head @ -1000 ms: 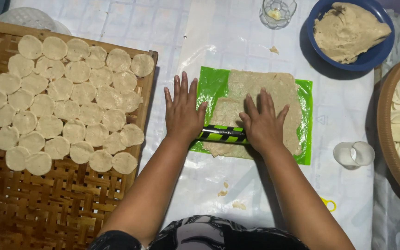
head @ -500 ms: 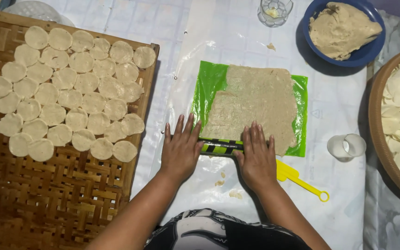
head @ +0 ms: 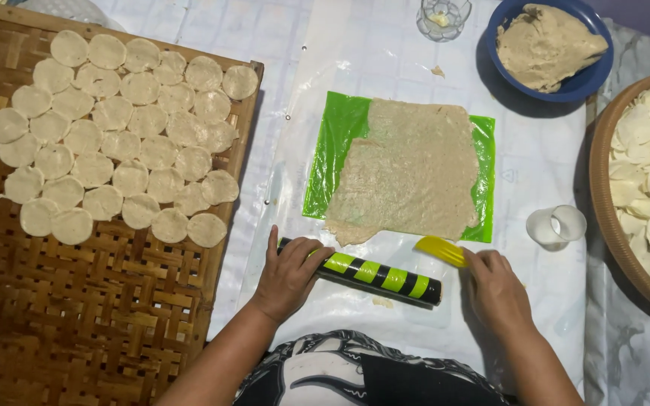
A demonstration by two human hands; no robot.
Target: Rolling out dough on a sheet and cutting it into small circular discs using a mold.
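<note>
White plastic sheeting (head: 355, 53) is spread beneath one rolling pin (head: 370, 272), grasped by the left hand (head: 289, 274); one yellow scraper (head: 440, 249) is gripped by the right hand (head: 496, 289).

The black-and-green striped rolling pin (head: 361, 272) has been drawn off the flattened beige dough sheet (head: 408, 174), and the yellow plastic scraper (head: 441, 250) taken up by the right hand (head: 496, 289).

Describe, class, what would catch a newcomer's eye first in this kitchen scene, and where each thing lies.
The flat sheet of dough on a bright green mat sits mid-table and draws the eye first. Just below it lies a green-and-black striped rolling pin under the left hand, while the right hand holds a yellow scraper. To the left, rows of round dough discs cover a woven bamboo tray.
</note>
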